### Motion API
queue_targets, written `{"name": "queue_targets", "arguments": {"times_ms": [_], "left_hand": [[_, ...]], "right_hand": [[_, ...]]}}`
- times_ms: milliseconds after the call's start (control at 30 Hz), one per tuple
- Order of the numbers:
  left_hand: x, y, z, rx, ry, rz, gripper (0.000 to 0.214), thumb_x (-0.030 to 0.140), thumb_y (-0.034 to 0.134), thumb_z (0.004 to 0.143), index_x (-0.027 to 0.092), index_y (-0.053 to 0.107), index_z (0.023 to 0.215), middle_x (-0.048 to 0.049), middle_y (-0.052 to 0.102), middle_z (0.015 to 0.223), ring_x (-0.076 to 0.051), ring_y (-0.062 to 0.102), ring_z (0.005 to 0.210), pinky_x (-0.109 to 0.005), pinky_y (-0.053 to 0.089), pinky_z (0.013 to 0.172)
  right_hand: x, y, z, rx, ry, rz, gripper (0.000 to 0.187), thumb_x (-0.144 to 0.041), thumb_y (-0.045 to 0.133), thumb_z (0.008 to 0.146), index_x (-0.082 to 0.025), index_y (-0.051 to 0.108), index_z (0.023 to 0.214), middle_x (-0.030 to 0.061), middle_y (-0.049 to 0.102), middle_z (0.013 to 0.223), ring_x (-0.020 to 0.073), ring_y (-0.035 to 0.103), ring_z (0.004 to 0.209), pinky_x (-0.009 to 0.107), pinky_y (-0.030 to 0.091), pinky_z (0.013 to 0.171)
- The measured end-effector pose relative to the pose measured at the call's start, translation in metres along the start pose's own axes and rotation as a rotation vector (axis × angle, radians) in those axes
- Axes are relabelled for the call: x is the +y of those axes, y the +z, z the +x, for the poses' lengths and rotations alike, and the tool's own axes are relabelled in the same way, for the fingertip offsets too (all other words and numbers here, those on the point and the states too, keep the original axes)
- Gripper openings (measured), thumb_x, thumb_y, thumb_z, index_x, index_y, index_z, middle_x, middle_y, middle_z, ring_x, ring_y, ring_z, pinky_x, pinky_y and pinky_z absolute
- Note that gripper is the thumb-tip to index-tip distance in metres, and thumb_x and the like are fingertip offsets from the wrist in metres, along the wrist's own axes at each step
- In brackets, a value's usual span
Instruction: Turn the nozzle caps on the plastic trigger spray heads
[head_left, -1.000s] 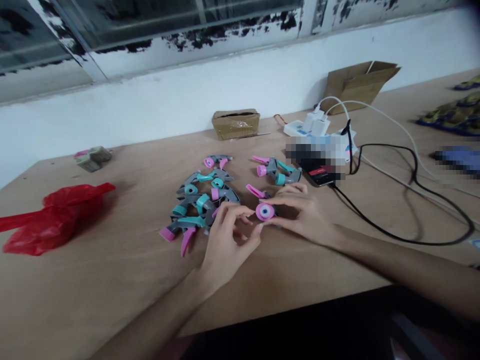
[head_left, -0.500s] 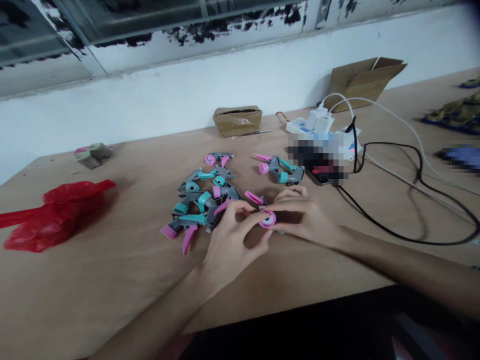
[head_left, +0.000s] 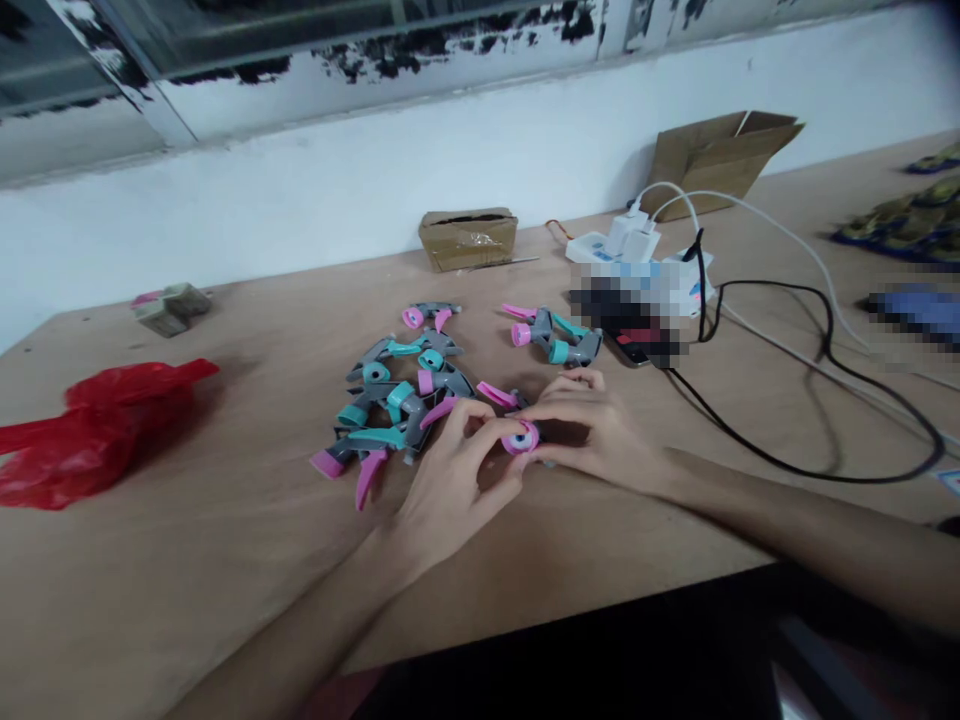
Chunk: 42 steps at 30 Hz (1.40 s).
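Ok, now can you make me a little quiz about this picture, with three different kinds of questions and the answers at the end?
1. True or false: the red plastic bag lies to the left of the big cluster of spray heads.

2. Pick one. What colour is the round collar of the held spray head, between the left hand and the right hand?
A) teal
B) pink
C) yellow

3. Fill in the blank: beyond the right hand, two spray heads lie apart from the big cluster. One has a pink collar; the other has a ____ collar.

Key:
1. True
2. B
3. teal
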<state>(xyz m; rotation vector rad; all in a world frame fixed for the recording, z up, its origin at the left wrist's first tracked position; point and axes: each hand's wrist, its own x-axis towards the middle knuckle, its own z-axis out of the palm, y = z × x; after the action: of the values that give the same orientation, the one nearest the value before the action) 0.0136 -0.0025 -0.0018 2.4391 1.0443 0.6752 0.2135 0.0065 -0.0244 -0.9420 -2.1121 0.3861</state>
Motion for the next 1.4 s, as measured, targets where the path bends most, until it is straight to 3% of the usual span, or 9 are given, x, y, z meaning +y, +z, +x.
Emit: {"name": "queue_targets", "arguments": {"times_ms": [200,400,567,1000,1167,1267,1400], "left_hand": [[-0.001,0.001,0.000,0.032,0.022,0.015,0.016,0.017,0.040,0.091,0.022,0.053,0.098,-0.0035,0.044,0.099,-0.015,0.051,0.093,-0.033,0.047,0.084],[-0.002,0.002,-0.001,0.054,0.014,-0.037,0.014,0.016,0.042,0.090,0.021,0.052,0.099,-0.0037,0.047,0.102,-0.014,0.051,0.092,-0.027,0.049,0.077],[-0.001,0.000,0.000,0.033,0.017,0.051,0.010,0.017,0.044,0.090,0.020,0.053,0.092,-0.0031,0.050,0.101,-0.016,0.051,0.096,-0.033,0.044,0.087],[0.000,-0.004,0.005,-0.044,-0.007,0.133,0.006,0.016,0.046,0.087,0.018,0.051,0.083,-0.0037,0.048,0.098,-0.016,0.054,0.089,-0.032,0.049,0.077],[-0.002,-0.005,0.001,0.069,0.017,0.123,0.009,0.018,0.043,0.089,0.018,0.049,0.082,-0.0031,0.048,0.092,-0.015,0.052,0.084,-0.030,0.048,0.072],[-0.002,-0.007,-0.002,0.188,0.068,0.118,0.007,0.016,0.046,0.088,0.018,0.051,0.083,-0.0026,0.049,0.090,-0.015,0.051,0.085,-0.029,0.047,0.074],[-0.001,-0.008,-0.004,0.351,0.182,0.142,0.008,0.011,0.055,0.083,0.018,0.054,0.087,-0.0008,0.050,0.085,-0.012,0.052,0.080,-0.026,0.047,0.072]], "right_hand": [[-0.004,-0.001,0.001,-0.017,0.000,-0.016,0.027,-0.038,0.066,0.073,-0.023,0.063,0.096,-0.0013,0.065,0.083,0.0136,0.059,0.085,0.039,0.026,0.096],[-0.003,-0.003,0.000,-0.009,-0.029,-0.054,0.026,-0.039,0.065,0.074,-0.023,0.063,0.095,-0.0019,0.065,0.082,0.0129,0.058,0.084,0.037,0.025,0.096],[-0.002,-0.002,-0.001,-0.020,-0.033,-0.076,0.027,-0.041,0.067,0.071,-0.024,0.065,0.092,-0.0033,0.066,0.080,0.0124,0.057,0.084,0.036,0.025,0.096],[-0.003,0.003,0.000,-0.043,-0.040,-0.094,0.027,-0.043,0.067,0.071,-0.026,0.065,0.092,-0.0034,0.067,0.081,0.0133,0.057,0.085,0.037,0.023,0.096],[0.006,-0.005,0.001,0.019,0.031,-0.072,0.028,-0.040,0.063,0.076,-0.025,0.063,0.100,-0.0012,0.068,0.087,0.0146,0.058,0.085,0.038,0.028,0.092],[0.010,-0.006,0.000,0.076,0.078,-0.044,0.032,-0.042,0.066,0.072,-0.026,0.063,0.099,-0.0013,0.069,0.086,0.0152,0.059,0.083,0.038,0.031,0.089],[0.004,0.000,0.000,0.090,-0.007,0.008,0.033,-0.041,0.070,0.068,-0.026,0.063,0.096,-0.0022,0.069,0.086,0.0141,0.061,0.081,0.038,0.031,0.093]]}}
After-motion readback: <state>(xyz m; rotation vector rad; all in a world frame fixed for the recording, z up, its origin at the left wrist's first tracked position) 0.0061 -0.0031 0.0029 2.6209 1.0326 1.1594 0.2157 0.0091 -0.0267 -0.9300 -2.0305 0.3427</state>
